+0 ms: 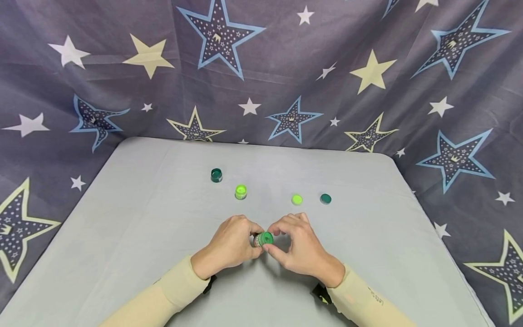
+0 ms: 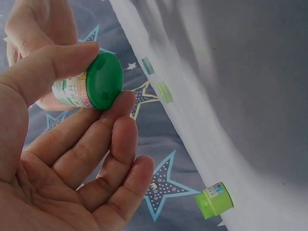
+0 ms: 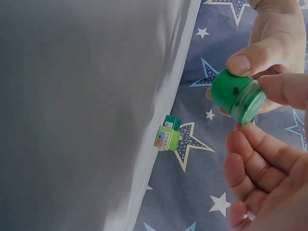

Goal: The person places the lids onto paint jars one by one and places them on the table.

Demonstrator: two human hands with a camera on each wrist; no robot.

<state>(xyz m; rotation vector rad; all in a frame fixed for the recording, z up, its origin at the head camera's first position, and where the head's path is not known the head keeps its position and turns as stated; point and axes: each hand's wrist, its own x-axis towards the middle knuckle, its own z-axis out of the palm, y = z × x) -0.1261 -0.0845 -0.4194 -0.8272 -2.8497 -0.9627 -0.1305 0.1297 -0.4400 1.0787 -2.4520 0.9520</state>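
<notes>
A small green paint jar [image 3: 226, 90] is tilted between both hands, above the front middle of the table. My left hand [image 1: 230, 243] grips the jar's body by thumb and index finger; the other fingers are loosely bent in the left wrist view. At the jar's end facing right sits its green lid [image 3: 252, 107]. My right hand [image 1: 302, 247] pinches this lid's rim between thumb and index finger. Whether the lid's thread is loose cannot be told. Part of the jar's printed label [image 2: 74, 91] shows in the left wrist view.
Farther back stand a dark green jar [image 1: 216, 176] and a lime green jar [image 1: 241, 192], both without lids. A lime lid [image 1: 297, 200] and a dark green lid [image 1: 325, 199] lie to their right. Star-patterned cloth [image 1: 261, 68] hangs behind the pale table [image 1: 143, 218].
</notes>
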